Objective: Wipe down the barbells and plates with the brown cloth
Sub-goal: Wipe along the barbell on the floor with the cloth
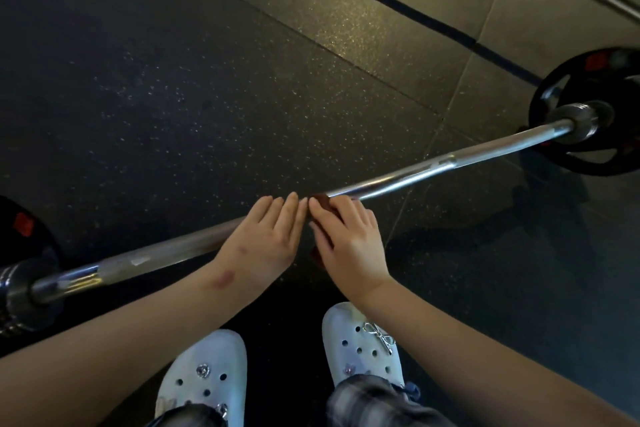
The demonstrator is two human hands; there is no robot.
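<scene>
**Forearms (114, 336) over barbell (433, 166), brown cloth (321, 201) pinned flat**

White clogs (207, 371) below, on speckled rubber floor (207, 97). Left hand (266, 239) open, fingers straight and together, lying across mid-shaft. Right hand (349, 243) just beside it, fingers straight, slightly spread, pressing brown cloth onto shaft; cloth edges showing past fingertips and palm. Black plates (588, 166) at both bar ends, well apart from hands.

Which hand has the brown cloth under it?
The right hand; the brown cloth shows beneath its fingers, while the left hand lies bare on the barbell.
</scene>
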